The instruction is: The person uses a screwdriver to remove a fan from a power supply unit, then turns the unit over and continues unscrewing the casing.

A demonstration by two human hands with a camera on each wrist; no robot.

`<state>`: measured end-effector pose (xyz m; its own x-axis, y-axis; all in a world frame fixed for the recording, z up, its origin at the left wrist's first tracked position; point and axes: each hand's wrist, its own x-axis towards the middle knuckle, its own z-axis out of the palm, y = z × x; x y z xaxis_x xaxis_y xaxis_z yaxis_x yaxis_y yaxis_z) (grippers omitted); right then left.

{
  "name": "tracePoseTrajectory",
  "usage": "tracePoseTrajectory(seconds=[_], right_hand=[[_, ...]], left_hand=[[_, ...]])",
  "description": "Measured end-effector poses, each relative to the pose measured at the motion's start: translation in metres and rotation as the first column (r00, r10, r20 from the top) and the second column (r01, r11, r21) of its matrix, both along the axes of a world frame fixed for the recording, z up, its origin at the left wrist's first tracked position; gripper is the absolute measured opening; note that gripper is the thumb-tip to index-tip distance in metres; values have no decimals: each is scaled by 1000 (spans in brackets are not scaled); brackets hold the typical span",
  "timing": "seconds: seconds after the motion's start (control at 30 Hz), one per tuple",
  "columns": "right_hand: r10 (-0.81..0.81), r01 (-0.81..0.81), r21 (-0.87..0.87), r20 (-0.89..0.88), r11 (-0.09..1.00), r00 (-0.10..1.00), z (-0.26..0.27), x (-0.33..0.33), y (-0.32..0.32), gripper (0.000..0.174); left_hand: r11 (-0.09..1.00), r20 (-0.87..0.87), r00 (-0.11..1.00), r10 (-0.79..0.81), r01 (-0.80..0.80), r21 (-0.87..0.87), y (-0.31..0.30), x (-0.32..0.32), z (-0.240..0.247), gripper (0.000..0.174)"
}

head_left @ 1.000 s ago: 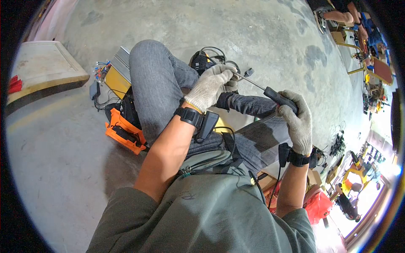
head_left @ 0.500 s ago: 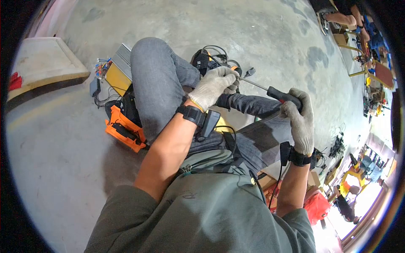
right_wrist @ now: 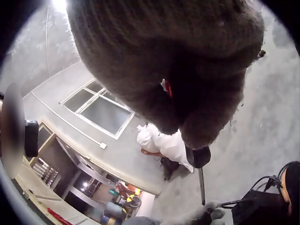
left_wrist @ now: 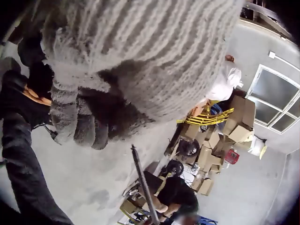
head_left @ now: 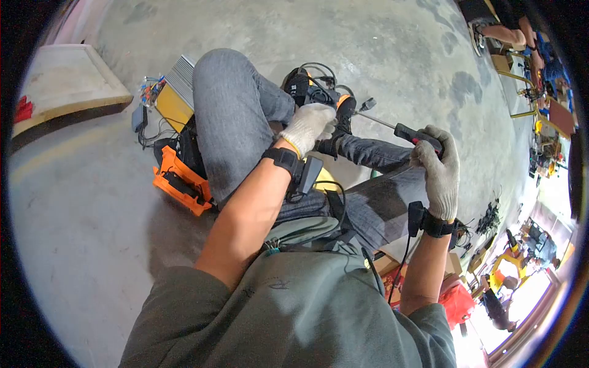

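My gloved right hand (head_left: 443, 168) grips the dark handle of a screwdriver (head_left: 410, 134), its metal shaft pointing left toward the other hand. In the right wrist view, the end of the screwdriver handle (right_wrist: 198, 157) and part of the shaft stick out past the dark underside of the glove. My gloved left hand (head_left: 310, 127) is beside the shaft's tip, fingers curled in. From the left wrist, the screwdriver shaft (left_wrist: 144, 185) shows with its tip apart from the curled fingers (left_wrist: 84, 122). Nothing shows in that hand, though its palm is shadowed.
The person sits with bent legs in grey jeans (head_left: 224, 110). An orange tool case (head_left: 179, 184) and a yellow-and-silver box (head_left: 173, 104) are on the floor at left, by a pale slab (head_left: 73, 80). A black cable bundle (head_left: 319, 86) lies near the feet. Cartons and people are farther right.
The left hand, earlier at the screwdriver's tip with fingers around it, has come away to the left, leaving the tip bare. The right hand keeps its grip on the handle and has shifted slightly.
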<state>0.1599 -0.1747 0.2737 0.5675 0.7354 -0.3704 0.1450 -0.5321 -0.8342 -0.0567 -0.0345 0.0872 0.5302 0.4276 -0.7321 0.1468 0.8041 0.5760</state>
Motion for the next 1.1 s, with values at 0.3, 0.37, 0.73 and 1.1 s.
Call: tracePoseTrajectory(seconds=[0.3, 0.37, 0.73, 1.1], right_hand=[[-10, 10, -8, 40, 1000, 999, -13, 1, 15, 37], [-38, 39, -23, 40, 999, 998, -12, -1, 21, 37], [-2, 6, -87, 49, 996, 999, -24, -4, 56, 37], [53, -42, -107, 100, 993, 994, -21, -7, 84, 34]], left_hand=[[975, -497, 867, 37, 77, 207, 29, 11, -52, 42], [984, -453, 884, 117, -43, 171, 39, 21, -27, 42], [865, -607, 765, -215, 438, 244, 39, 17, -117, 57], [736, -371, 698, 613, -334, 589, 49, 39, -118, 35]])
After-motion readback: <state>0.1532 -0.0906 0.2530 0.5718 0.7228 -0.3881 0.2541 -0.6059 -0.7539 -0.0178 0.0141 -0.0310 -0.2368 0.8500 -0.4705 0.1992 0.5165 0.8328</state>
